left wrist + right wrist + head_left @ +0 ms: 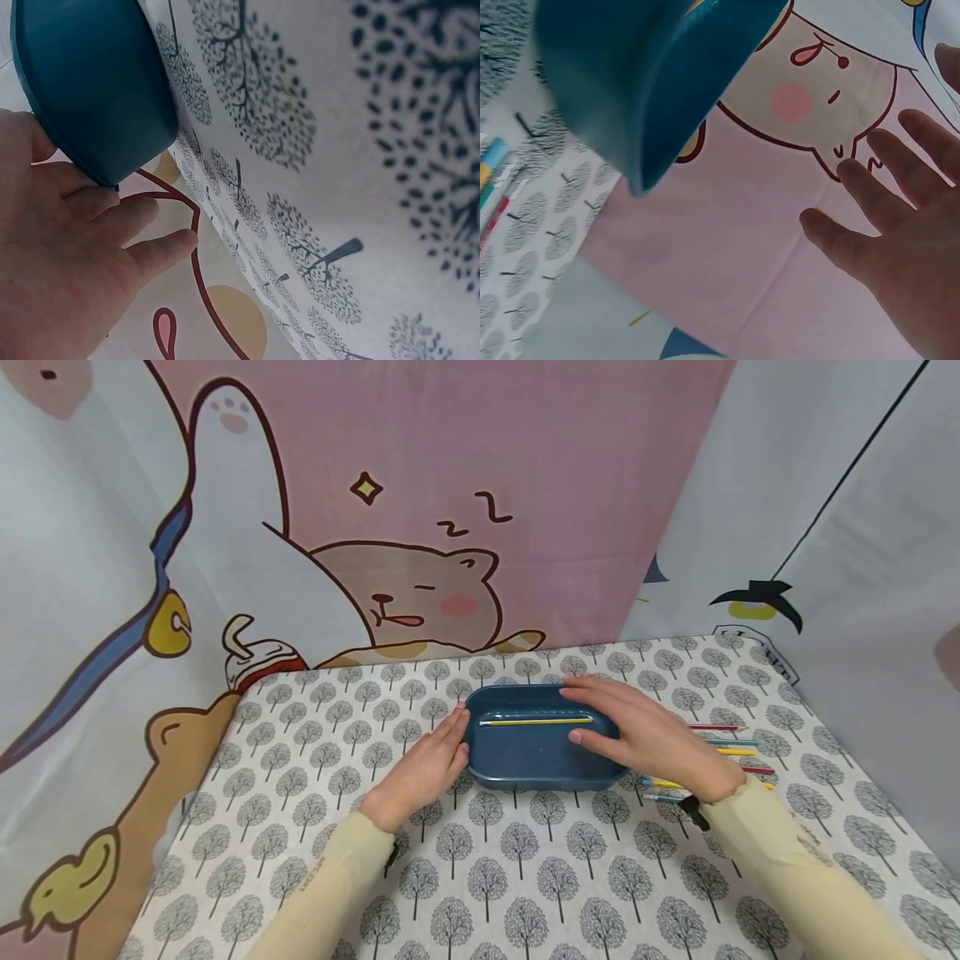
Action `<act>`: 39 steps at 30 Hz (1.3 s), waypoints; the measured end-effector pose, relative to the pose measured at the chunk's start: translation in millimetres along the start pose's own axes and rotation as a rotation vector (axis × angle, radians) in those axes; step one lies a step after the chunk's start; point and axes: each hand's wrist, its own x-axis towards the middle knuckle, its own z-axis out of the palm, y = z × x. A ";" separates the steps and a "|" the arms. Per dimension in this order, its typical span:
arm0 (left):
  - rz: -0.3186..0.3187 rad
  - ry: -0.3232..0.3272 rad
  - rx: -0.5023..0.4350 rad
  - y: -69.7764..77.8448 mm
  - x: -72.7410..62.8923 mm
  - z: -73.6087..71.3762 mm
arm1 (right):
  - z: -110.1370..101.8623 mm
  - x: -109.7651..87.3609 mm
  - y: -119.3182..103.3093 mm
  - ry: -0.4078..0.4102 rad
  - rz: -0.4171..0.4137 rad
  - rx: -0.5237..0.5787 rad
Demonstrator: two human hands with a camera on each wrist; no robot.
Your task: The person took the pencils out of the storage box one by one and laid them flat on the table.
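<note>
A dark blue rectangular tray (547,781) with rounded corners sits on the tabletop. Inside it, one yellow pencil (536,722) lies crosswise near the far wall. My left hand (429,766) touches the tray's left end with extended fingers; the left wrist view shows those fingers (169,251) beside the tray wall (97,82). Over the tray's right end is my right hand (645,727), its fingers spread and holding nothing. In the right wrist view that hand (907,217) appears apart from the tray (630,82).
Several coloured pencils (738,752) lie on the table to the right of the tray, partly hidden by my right hand and wrist. A tree-print cloth (487,877) covers the table. Behind it hangs a cartoon-printed curtain (585,485).
</note>
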 end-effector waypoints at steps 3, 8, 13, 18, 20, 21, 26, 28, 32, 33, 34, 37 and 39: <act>0.007 0.003 0.006 -1.1 0.3 0.8 | -1.0 13.2 -0.8 -0.025 -0.034 0.002; 0.010 0.000 0.008 -1.3 -0.5 0.5 | -0.6 33.2 -2.2 -0.060 -0.067 0.003; 0.007 -0.005 0.007 -1.2 -0.7 0.3 | 2.5 51.8 -5.6 -0.079 -0.107 -0.003; 0.011 0.001 0.018 -1.7 0.2 0.8 | 7.3 68.8 -8.2 -0.127 -0.105 -0.003; 0.012 0.003 0.018 -2.1 0.5 1.1 | 9.6 75.5 -9.1 -0.153 -0.089 0.006; 0.012 0.004 0.017 -2.3 0.7 1.3 | 11.0 78.8 -9.0 -0.166 -0.081 0.011; 0.008 0.000 0.014 -2.8 0.9 1.3 | 19.9 92.2 -6.2 -0.221 -0.046 0.047; 0.009 -0.001 0.010 -2.6 0.6 0.8 | 24.2 96.1 -5.0 -0.234 -0.045 0.050; 0.011 -0.001 0.000 -2.2 0.1 0.0 | 32.7 102.4 -3.2 -0.263 -0.045 0.045; 0.009 -0.005 -0.001 -2.0 0.0 -0.3 | 34.8 103.9 -2.9 -0.270 -0.046 0.040; 0.007 -0.008 -0.001 -2.0 0.0 -0.4 | 36.9 105.2 -2.4 -0.275 -0.047 0.039; 0.001 -0.012 0.004 -2.5 0.7 0.2 | 43.5 108.9 -0.3 -0.288 -0.043 0.030; 0.002 -0.010 0.005 -3.1 1.2 1.0 | 48.0 111.2 1.8 -0.293 -0.046 0.030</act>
